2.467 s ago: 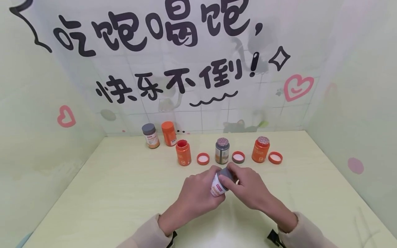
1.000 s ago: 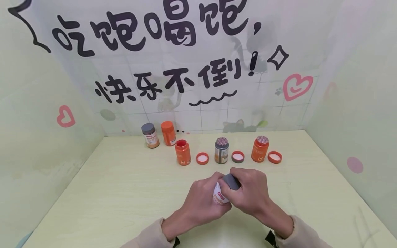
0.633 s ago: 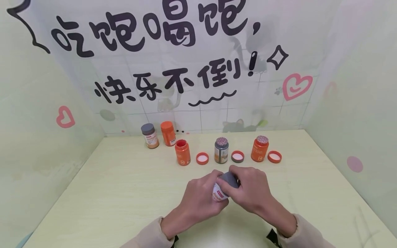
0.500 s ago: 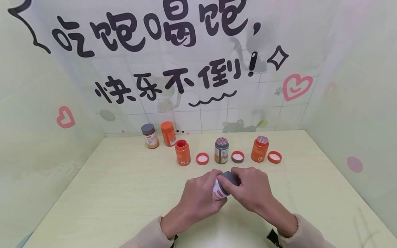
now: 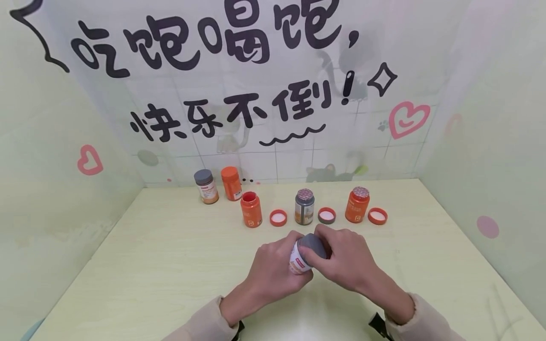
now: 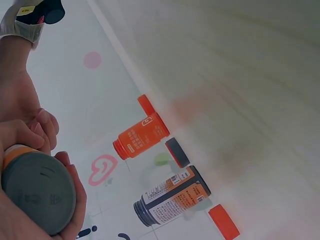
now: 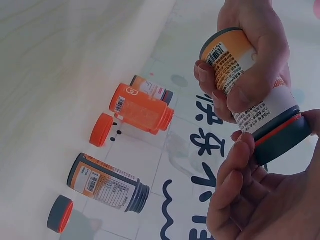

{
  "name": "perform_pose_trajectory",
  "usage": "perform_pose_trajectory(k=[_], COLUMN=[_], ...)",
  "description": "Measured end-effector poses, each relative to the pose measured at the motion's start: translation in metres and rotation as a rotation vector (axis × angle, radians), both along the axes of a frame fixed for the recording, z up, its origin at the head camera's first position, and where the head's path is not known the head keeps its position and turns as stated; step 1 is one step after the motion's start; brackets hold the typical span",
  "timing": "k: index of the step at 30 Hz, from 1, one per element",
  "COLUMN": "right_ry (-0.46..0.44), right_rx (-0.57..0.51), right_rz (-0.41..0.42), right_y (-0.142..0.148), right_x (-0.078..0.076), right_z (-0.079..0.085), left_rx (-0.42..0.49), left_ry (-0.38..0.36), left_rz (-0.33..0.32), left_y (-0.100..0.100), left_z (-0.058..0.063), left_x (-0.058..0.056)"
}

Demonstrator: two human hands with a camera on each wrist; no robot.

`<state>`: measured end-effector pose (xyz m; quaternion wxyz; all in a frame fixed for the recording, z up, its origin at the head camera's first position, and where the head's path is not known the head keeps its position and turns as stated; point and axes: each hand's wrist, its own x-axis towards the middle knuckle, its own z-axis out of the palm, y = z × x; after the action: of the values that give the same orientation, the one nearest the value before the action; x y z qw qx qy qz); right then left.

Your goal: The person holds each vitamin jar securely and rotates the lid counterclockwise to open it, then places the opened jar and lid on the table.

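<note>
Both hands meet over the front middle of the table around one pill bottle (image 5: pixel 298 264), which has a white and orange label and leans to the right. My left hand (image 5: pixel 270 272) wraps its body; the bottle's grey base (image 6: pixel 40 192) faces the left wrist view. On the dark grey lid (image 5: pixel 314 246), my right hand (image 5: pixel 351 260) has its thumb and fingers curled round the side. Seen from the right wrist, the lid (image 7: pixel 284 139) sits on the bottle's neck, with a red line along its edge towards the body.
Behind the hands stand an orange bottle without lid (image 5: pixel 251 212), a sealed grey bottle (image 5: pixel 304 210) and a sealed orange bottle (image 5: pixel 357 208). An upturned lid (image 5: pixel 278 218) lies beside the first; the others have theirs too. Two capped bottles, grey-lidded (image 5: pixel 208 189) and orange (image 5: pixel 232 184), stand back left.
The held bottle and both hands came a little towards the body, then moved slightly back up. My right hand's grip on the lid has shifted round it. The bottles on the table stay put.
</note>
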<state>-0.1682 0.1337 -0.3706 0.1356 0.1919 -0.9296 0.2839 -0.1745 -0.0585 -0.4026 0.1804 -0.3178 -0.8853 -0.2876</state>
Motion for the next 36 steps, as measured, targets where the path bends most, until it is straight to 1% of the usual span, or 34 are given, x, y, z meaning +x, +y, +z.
perform_pose_trajectory(k=[4,8,10,13,16,19,22,27,36], right_ry=[-0.019,-0.087,-0.123,-0.179,-0.227,-0.238,-0.227,-0.205,-0.229], right_rx=[-0.005,-0.015,-0.017,-0.023,-0.024,-0.014,0.001,0.006,0.003], right_rz=[0.057,0.131,0.151,0.124,0.053,-0.01,-0.032,-0.012,0.061], right_y=[0.003,0.007,0.008,0.008,0.007,0.006,0.007,0.008,0.01], right_x=[0.002,0.003,0.003,0.004,0.004,0.003,0.002,0.001,0.002], right_z=[0.002,0.006,0.009,0.012,0.015,0.015,0.014,0.013,0.014], left_rx=[-0.001,-0.017,-0.021,-0.02,-0.021,-0.028,-0.032,-0.033,-0.022], left_ry=[-0.012,-0.04,-0.049,-0.055,-0.059,-0.061,-0.061,-0.063,-0.057], left_rz=[-0.006,-0.011,-0.013,-0.015,-0.013,-0.007,-0.003,-0.001,0.0], left_y=[0.0,0.0,0.0,-0.001,-0.001,-0.001,-0.001,-0.001,-0.001], left_z=[0.001,0.001,0.001,0.001,0.001,0.001,0.001,0.001,0.0], left_x=[0.0,0.0,-0.001,-0.001,-0.001,0.0,0.0,0.0,-0.002])
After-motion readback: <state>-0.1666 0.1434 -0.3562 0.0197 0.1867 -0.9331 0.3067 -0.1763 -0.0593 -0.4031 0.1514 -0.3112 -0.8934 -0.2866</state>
